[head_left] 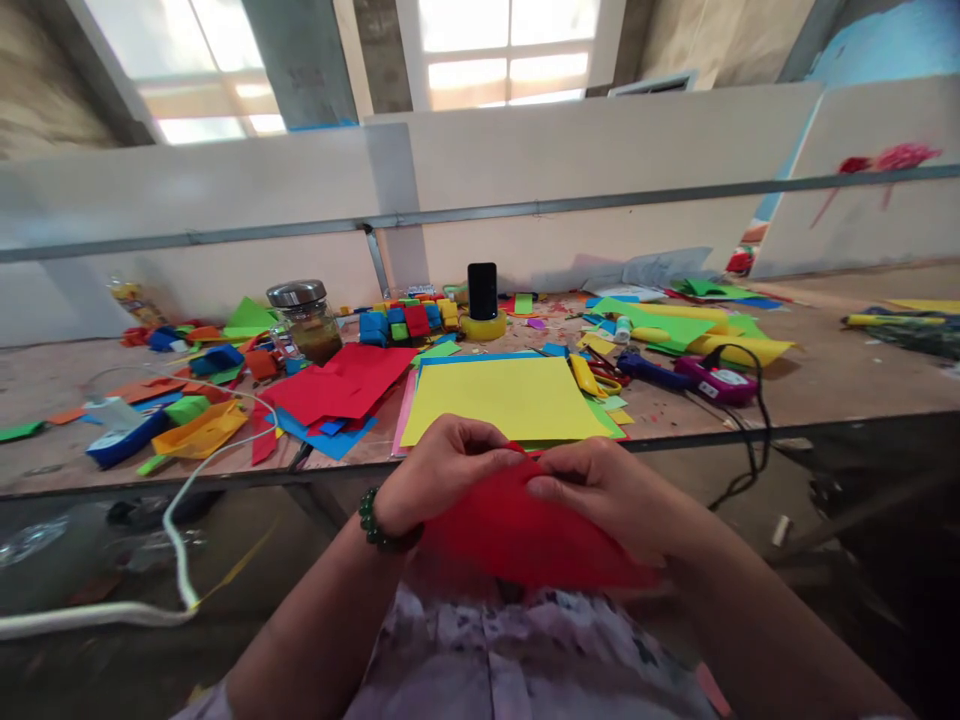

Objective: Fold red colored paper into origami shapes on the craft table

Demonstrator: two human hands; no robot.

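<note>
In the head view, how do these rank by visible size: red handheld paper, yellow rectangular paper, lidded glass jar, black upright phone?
Red paper and yellow paper: too alike to rank
Glass jar
Black phone

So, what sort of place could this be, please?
Probably a paper-craft workspace, perhaps in a workshop: the fingers hold a red sheet, and the long table bears a stack of coloured sheets and a cluster of small coloured blocks.
</note>
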